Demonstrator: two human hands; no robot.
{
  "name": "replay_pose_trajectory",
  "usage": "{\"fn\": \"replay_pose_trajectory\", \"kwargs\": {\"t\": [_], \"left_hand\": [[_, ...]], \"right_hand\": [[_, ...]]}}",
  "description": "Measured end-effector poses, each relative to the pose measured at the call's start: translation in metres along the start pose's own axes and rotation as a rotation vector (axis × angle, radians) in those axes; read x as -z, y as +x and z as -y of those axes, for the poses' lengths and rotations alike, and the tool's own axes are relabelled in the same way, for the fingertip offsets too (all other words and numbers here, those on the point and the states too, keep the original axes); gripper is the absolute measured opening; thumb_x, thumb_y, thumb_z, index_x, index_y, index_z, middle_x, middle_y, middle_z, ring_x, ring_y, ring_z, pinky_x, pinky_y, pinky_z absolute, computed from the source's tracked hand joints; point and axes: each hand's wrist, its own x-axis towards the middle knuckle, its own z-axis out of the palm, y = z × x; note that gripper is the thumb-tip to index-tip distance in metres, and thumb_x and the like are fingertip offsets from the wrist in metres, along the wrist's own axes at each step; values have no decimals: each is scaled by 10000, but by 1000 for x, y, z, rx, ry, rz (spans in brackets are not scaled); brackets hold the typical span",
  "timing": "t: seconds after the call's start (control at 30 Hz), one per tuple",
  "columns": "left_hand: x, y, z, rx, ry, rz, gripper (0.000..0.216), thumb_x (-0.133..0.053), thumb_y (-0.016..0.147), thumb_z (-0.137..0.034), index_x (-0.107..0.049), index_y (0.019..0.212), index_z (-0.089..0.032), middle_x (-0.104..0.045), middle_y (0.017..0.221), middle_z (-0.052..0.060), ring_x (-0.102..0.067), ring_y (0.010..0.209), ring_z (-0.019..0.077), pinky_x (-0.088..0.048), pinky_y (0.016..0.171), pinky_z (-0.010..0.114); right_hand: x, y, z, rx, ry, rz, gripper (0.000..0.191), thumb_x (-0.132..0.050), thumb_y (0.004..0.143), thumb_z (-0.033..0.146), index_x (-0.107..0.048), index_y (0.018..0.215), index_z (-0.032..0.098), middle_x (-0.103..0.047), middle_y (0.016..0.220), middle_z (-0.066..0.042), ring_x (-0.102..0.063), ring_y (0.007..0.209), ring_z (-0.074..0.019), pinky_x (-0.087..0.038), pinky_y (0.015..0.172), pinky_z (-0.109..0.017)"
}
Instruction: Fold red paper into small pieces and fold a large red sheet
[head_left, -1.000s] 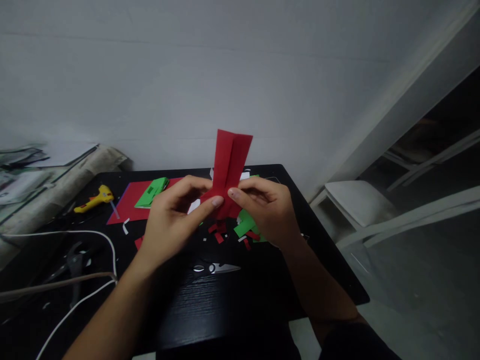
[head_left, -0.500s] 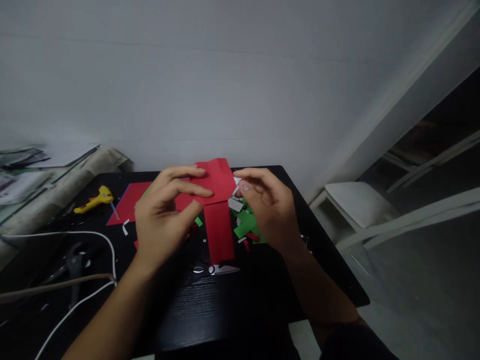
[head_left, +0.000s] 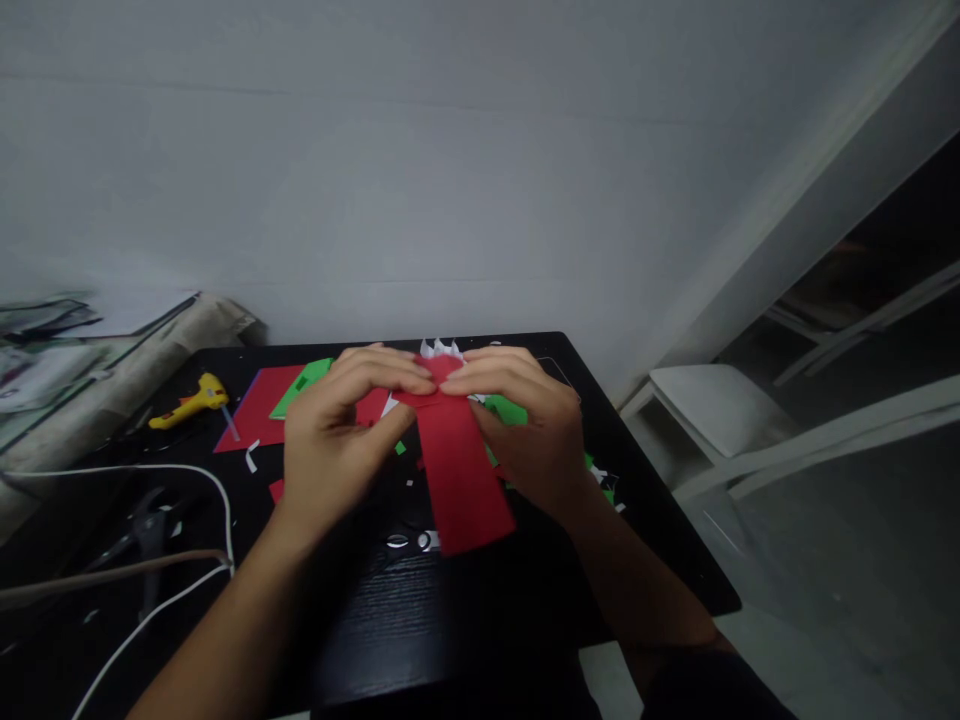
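A folded strip of red paper (head_left: 461, 470) hangs down toward me over the black table (head_left: 390, 620). My left hand (head_left: 341, 440) pinches its top edge from the left, fingers curled over it. My right hand (head_left: 525, 420) pinches the same top edge from the right. The fingertips of both hands almost meet at the strip's top. The strip's lower end covers part of the scissors (head_left: 409, 541) lying on the table.
A red sheet (head_left: 259, 410) and green folded paper (head_left: 304, 385) lie at the back left, beside a yellow glue gun (head_left: 187, 398). Green, red and white scraps lie around my hands. A white cable (head_left: 172, 590) and pliers (head_left: 142, 525) are at the left. A white chair (head_left: 712, 400) stands right.
The red strip stood upright above my hands a second ago. It has been flipped over and now hangs downward toward me, with both hands gripping its top edge.
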Motion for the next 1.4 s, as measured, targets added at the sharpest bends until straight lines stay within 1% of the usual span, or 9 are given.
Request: {"fn": "replay_pose_trajectory", "kwargs": {"t": [0.13,0.23,0.33,0.67,0.9,1.07,1.13,1.27,1.4], "left_hand": [[-1,-2,0,47,48,21,132,-773,841,-208,-747,957,-268,-763,913,-13,-703,857,157,-565,824,307],[-1,-4,-2,106,27,47,48,-709,906,-255,-747,934,-248,-754,863,-14,-689,755,128,-546,724,261],[-3,-5,-4,142,-12,66,112,-654,946,-267,-738,888,-221,-733,804,-11,-672,706,116,-529,683,243],[3,-4,0,160,-16,58,136,-654,937,-237,-697,815,-197,-674,725,-14,-589,633,97,-465,597,235],[4,-4,0,153,18,45,131,-654,925,-227,-682,799,-207,-657,709,-17,-570,626,103,-444,587,251],[7,-1,1,160,-14,-98,149,-646,927,-219,-674,782,-202,-660,729,-11,-596,690,114,-477,647,242],[5,1,1,176,-33,-131,110,-641,933,-234,-688,839,-201,-687,795,-1,-626,759,124,-499,701,239],[0,2,-1,257,-91,69,116,-662,927,-298,-701,982,-204,-707,911,8,-642,796,125,-512,707,225],[1,3,-3,369,-165,200,167,-673,919,-333,-674,843,-184,-657,758,-15,-580,645,97,-467,580,195]], "right_hand": [[-2,0,1,-161,16,-84,38,-766,851,230,-760,856,267,-765,852,-1,-711,917,-221,-561,901,-408],[-1,0,3,-353,172,24,98,-752,859,259,-768,953,235,-779,919,-16,-723,866,-196,-575,843,-362],[-1,1,3,-445,332,80,147,-752,860,305,-767,973,212,-786,934,-31,-731,864,-192,-583,810,-338],[5,4,3,-586,455,83,171,-787,819,368,-745,810,203,-758,819,-38,-723,811,-198,-604,780,-359],[5,3,5,-603,469,95,184,-792,808,371,-732,784,199,-746,797,-38,-712,792,-194,-599,756,-352],[7,4,3,-597,401,-5,183,-770,835,363,-724,786,193,-743,801,-40,-705,764,-181,-590,741,-343],[6,4,2,-591,388,-32,184,-768,837,366,-724,795,192,-740,800,-40,-704,764,-182,-585,734,-339],[-2,1,3,-583,454,36,185,-776,830,363,-718,797,190,-710,757,-19,-686,742,-169,-559,689,-308],[-7,2,6,-579,372,72,345,-698,893,363,-596,618,181,-535,586,41,-522,572,-102,-437,547,-244]]}}
